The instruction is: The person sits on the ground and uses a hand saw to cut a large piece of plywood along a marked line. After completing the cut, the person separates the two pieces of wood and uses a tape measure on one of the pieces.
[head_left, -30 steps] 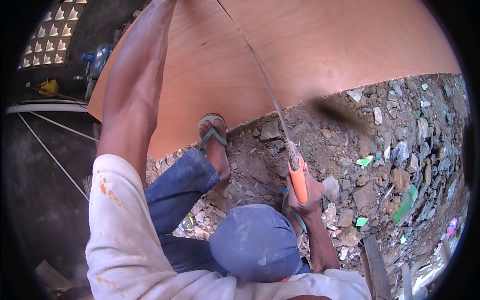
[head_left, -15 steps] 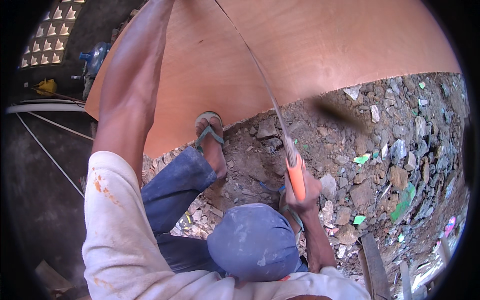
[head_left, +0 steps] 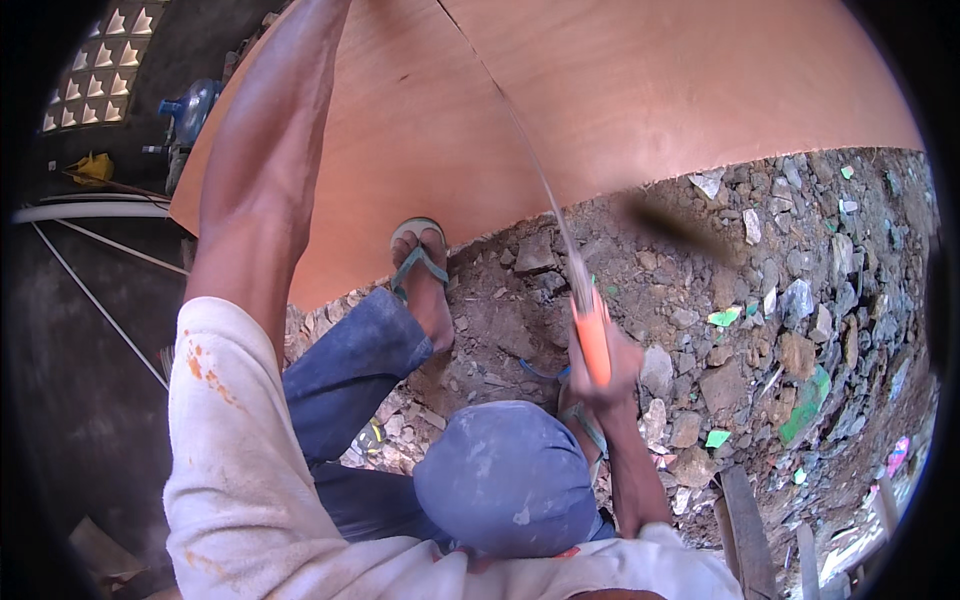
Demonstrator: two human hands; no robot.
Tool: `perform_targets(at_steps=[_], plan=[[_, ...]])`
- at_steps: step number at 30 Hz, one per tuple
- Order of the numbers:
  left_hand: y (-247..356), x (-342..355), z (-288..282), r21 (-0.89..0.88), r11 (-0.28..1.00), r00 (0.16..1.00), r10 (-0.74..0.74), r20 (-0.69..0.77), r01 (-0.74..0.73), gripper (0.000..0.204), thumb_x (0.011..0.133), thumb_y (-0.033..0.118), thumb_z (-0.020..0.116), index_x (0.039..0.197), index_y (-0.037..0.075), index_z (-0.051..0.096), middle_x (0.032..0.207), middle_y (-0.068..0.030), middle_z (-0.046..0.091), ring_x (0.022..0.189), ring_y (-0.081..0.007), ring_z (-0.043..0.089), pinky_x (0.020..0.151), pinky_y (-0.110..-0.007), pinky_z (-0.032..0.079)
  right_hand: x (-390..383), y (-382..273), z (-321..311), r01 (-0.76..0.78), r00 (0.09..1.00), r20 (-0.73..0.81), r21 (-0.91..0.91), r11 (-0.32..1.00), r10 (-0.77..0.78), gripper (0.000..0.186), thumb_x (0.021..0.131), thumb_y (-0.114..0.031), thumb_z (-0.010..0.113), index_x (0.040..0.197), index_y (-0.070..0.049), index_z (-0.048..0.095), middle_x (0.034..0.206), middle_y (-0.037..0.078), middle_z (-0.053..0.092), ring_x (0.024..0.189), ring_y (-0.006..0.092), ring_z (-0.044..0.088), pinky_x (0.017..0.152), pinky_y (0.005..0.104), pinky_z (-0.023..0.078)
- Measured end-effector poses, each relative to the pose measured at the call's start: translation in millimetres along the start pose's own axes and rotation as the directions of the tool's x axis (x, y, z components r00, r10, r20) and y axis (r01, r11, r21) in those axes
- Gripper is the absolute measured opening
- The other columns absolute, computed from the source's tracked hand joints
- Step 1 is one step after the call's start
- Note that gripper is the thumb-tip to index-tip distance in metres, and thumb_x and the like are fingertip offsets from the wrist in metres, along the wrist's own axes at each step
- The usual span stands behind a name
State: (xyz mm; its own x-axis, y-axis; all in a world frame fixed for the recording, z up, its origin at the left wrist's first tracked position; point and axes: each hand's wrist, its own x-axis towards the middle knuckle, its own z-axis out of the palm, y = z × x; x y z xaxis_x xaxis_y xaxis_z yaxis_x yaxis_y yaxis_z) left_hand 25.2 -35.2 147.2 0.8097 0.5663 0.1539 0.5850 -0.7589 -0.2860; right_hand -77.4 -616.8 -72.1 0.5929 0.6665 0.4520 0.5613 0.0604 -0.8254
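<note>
My right hand [head_left: 615,365] is closed round the orange handle of a handsaw [head_left: 594,342], over the rubble just past the sheet's near edge. The saw's thin blade runs away from me into a reddish-brown plywood sheet [head_left: 680,80]. Beyond the blade, a dark narrow line in the sheet continues to the top of the picture. My left arm [head_left: 255,190] reaches forward over the sheet's left part, and its hand lies outside the view. Near the sheet's edge, my foot in a green-strapped flip-flop [head_left: 420,250] rests on the plywood.
Broken stones and rubble [head_left: 740,370] cover the ground at right. Wooden pieces [head_left: 750,530] stand at the lower right. White pipes [head_left: 95,212] lie at left, near a yellow object [head_left: 93,168] and a blue water bottle [head_left: 195,110].
My right hand and the saw handle have shifted slightly forward, away from me. My left arm and foot hold nearly the same place.
</note>
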Motion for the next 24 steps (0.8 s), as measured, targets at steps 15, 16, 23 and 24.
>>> perform_targets(at_steps=[15,16,23,24], plan=[[0.0,-0.8,-3.9,-0.017,1.0,1.0,0.022,-0.003,-0.022,0.05,0.081,0.057,0.078,0.086,0.007,0.081,0.081,-0.0161,0.075,0.077,-0.0337,0.071,0.07,-0.048,0.055,-29.9,-8.4,-7.4,-0.027,0.999,-0.045,-0.037,0.999,0.025,0.024,0.082,0.001,0.079,0.105,0.006,0.073,0.082,0.019,0.073,0.062,0.0273,0.072,0.06,0.0348,0.057],[-0.6,-1.2,-5.2,-0.012,1.0,1.0,0.021,-0.008,-0.021,0.05,0.081,0.057,0.078,0.086,0.007,0.081,0.081,-0.016,0.075,0.077,-0.0337,0.071,0.07,-0.048,0.055,-24.3,-5.3,-2.0,0.004,0.998,-0.062,-0.049,0.999,-0.007,0.022,0.081,0.001,0.079,0.102,0.006,0.072,0.081,0.018,0.072,0.06,0.0281,0.071,0.06,0.0355,0.057],[2.5,8.8,10.4,-0.032,0.999,0.999,0.035,0.001,-0.035,0.05,0.081,0.057,0.078,0.087,0.007,0.081,0.081,-0.0159,0.075,0.076,-0.0336,0.071,0.07,-0.047,0.055,-13.5,7.1,56.4,-0.018,0.999,-0.044,0.062,0.998,0.021,0.017,0.079,-0.001,0.079,0.094,0.004,0.071,0.078,0.017,0.071,0.061,0.0323,0.071,0.06,0.0378,0.058],[2.5,11.1,5.8,-0.022,0.999,0.999,0.035,-0.007,-0.035,0.05,0.081,0.057,0.078,0.087,0.007,0.081,0.081,-0.0158,0.075,0.076,-0.0336,0.071,0.07,-0.047,0.055,-7.2,2.4,48.7,-0.049,0.996,-0.07,0.086,0.995,0.055,0.018,0.08,-0.001,0.079,0.095,0.004,0.071,0.08,0.017,0.071,0.062,0.0321,0.072,0.061,0.0378,0.058]])
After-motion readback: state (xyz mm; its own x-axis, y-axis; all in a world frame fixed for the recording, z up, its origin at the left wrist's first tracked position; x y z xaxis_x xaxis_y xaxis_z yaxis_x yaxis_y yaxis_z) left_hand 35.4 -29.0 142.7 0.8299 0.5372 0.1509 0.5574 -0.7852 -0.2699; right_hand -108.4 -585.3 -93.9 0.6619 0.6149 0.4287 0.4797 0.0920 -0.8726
